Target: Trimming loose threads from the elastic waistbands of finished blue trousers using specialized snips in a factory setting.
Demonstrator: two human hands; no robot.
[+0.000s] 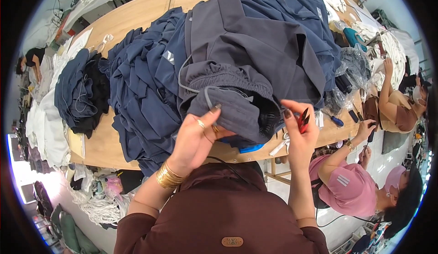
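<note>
Grey elastic-waist garment point(264, 44) on tbl point(150, 1); L hand point(196, 135) pinches waistband point(232, 115), R hand point(301, 135) grips red-handled snips point(304, 121) nr its edge.

Dark-grey garment point(260, 49): elastic waist end pinched in left hand point(195, 137), gathered opening gaping between hands, body spread beyond them. Grey drawcord point(207, 97) loops just past left hand. Red clippers point(303, 125), dark-tipped, in right hand point(301, 137).

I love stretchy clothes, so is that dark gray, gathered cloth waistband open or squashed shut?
Open: the dark gray, gathered cloth waistband gapes on the side toward the right hand, showing its shadowed inside.
</note>
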